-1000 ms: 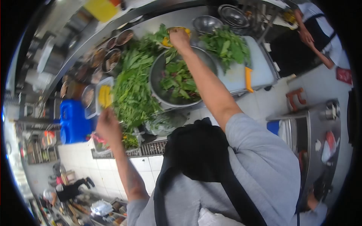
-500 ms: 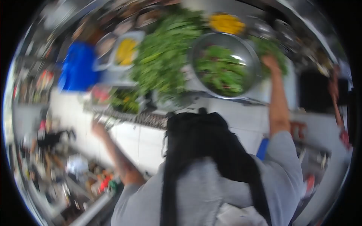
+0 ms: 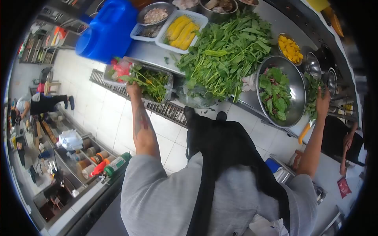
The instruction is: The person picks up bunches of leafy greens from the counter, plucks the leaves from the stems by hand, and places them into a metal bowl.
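My left hand [image 3: 134, 91] is closed around leafy stems [image 3: 138, 77] at the near edge of a lined bin of greens [image 3: 159, 85], below the counter. Far to the right, my right hand [image 3: 323, 103] is at a small heap of leafy greens [image 3: 311, 92], its fingers bent over the leaves and partly hidden. Between the hands, a big pile of long-stemmed greens [image 3: 226, 55] covers the counter. Beside it stands a steel bowl [image 3: 297, 92] with loose green leaves [image 3: 275, 94] inside, some with reddish stems.
A blue jug [image 3: 106, 33] stands at the counter's left end, near a white basket of yellow pieces [image 3: 183, 31]. A bowl of yellow chunks [image 3: 290, 49] sits behind the steel bowl. An orange-handled knife [image 3: 305, 131] lies at the counter's right edge. Another person [image 3: 346, 139] is at the right.
My view has turned, and the picture is sharper. My left hand has gone from over the floor to the bin of greens. My right hand stays at the small heap.
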Tool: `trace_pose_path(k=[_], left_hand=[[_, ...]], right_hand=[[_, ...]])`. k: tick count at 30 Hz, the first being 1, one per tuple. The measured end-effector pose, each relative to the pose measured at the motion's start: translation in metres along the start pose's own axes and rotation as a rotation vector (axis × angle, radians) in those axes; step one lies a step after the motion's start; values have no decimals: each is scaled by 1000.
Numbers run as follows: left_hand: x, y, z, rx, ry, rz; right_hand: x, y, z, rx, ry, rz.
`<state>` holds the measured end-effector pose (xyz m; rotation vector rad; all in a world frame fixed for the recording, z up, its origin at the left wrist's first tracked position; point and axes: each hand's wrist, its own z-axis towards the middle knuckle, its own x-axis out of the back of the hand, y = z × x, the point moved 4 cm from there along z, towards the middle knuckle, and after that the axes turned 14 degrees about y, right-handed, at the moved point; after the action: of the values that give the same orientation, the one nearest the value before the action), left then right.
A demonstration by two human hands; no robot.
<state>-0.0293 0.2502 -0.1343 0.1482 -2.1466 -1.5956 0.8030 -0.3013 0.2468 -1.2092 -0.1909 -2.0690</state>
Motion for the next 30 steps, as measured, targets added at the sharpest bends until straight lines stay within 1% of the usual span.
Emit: trace_pose_path(k=[1,2,3,5,7,9,10,11,12,13,14,15,17,18,19,21,22,23,25,26,28,30], left_hand=[[-3,101,-93,-38,177,22],[-13,103,-80,-313,187,17],[-22,165,-141,-426,199,77],[-63,233,-220,-508,-30,-114],[-112,281,-293,-720,-233,-60],[-153,309,-348,-893,-431,195],[-170,312,-362,-889,-501,230],[-183,313,-376,-887,-571,267],[-191,317,-392,-914,-576,266],[-201,321,-411,-1022,-586,337],[-207,322,-425,-1125,-594,411],[-217,317,-431,-1147,-601,417],[-241,311,-441,-1371,-516,588],[-249,311,-444,-1356,-507,649],[-251,313,-446,-1383,-509,652],[-248,335,-443,-1395,-405,369],[-244,344,-440,-1336,-386,294],[-236,357,-449,-1352,-392,291],[-214,393,-465,-1229,-321,119],[-213,403,-470,-1248,-321,109],[-208,412,-479,-1214,-310,77],[-198,420,-491,-1237,-311,52]], right_hand=[[10,-18,-6,-14,14,-21],[23,-45,-14,33,12,45],[34,-70,-26,80,6,112],[49,-115,-52,78,19,177],[50,-132,-81,85,-84,250],[53,-145,-106,136,-112,350],[57,-146,-117,123,-96,354],[60,-145,-128,88,-143,395],[61,-144,-135,53,-184,440],[66,-142,-139,35,-161,448],[70,-139,-146,8,-193,502],[73,-137,-153,-18,-228,558],[80,-132,-161,-54,-211,606],[82,-131,-161,-20,-212,638],[85,-129,-162,13,-211,669],[98,-128,-158,6,-174,717],[103,-127,-154,19,-156,754],[105,-125,-152,8,-142,757],[107,-125,-139,20,-145,843],[106,-127,-128,18,-125,848],[110,-138,-106,109,-69,964],[110,-151,-69,121,-60,1007]])
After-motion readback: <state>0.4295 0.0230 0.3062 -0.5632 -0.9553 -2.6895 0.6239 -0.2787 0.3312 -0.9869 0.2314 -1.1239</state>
